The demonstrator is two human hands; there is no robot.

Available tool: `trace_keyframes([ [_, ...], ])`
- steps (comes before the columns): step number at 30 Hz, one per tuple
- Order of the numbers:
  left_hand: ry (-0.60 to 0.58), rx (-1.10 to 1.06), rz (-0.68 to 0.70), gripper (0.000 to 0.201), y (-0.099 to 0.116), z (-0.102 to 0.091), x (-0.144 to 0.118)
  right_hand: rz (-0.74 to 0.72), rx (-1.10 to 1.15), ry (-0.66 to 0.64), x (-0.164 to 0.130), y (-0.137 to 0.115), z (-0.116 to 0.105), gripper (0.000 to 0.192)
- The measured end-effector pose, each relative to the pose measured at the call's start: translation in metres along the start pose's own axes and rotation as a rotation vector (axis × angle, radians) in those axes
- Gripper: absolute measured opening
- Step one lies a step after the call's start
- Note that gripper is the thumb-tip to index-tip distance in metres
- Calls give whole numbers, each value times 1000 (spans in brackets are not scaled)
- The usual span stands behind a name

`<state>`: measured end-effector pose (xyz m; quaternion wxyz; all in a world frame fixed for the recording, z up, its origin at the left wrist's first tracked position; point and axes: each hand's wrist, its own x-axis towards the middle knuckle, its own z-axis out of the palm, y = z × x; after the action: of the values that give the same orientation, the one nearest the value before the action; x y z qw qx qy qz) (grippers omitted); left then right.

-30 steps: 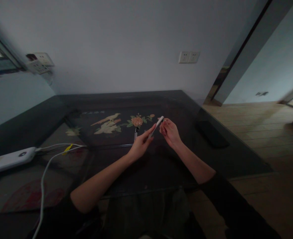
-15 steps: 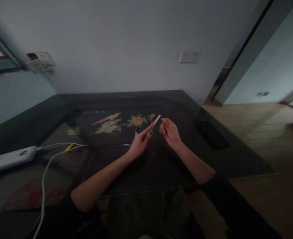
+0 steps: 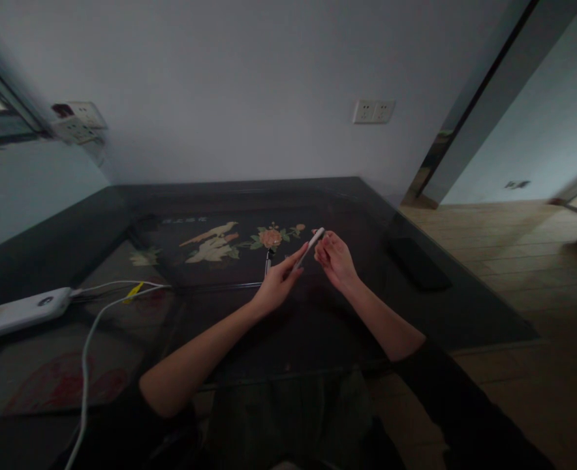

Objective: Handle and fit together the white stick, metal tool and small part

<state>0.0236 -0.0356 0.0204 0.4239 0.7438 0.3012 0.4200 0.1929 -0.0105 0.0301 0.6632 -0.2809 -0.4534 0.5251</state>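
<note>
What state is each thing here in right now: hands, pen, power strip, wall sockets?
Left hand: closed on white pen's lower end.
Right hand: fingers at pen's upper tip.
White pen: tilted, above the table.
Power strip: lying flat, cables attached.
Wall sockets: nothing plugged in.

I see a dark glass-topped table with an inlaid bird-and-flower panel (image 3: 230, 245) in dim light. Behind it stands a plain pale grey wall (image 3: 230, 78) with a white double socket (image 3: 373, 111) (upper right of the table). Right of it lies light wooden plank flooring (image 3: 514, 261).
</note>
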Motion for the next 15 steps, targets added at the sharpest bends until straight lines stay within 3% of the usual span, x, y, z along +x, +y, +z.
trace_keyframes([
  [7, 76, 57, -57, 58, -5, -5, 3, 15, -24, -25, -2, -1, 2, 43],
  [15, 8, 8, -8, 56, 5, 2, -2, -10, 3, -12, 1, 0, 0, 41],
])
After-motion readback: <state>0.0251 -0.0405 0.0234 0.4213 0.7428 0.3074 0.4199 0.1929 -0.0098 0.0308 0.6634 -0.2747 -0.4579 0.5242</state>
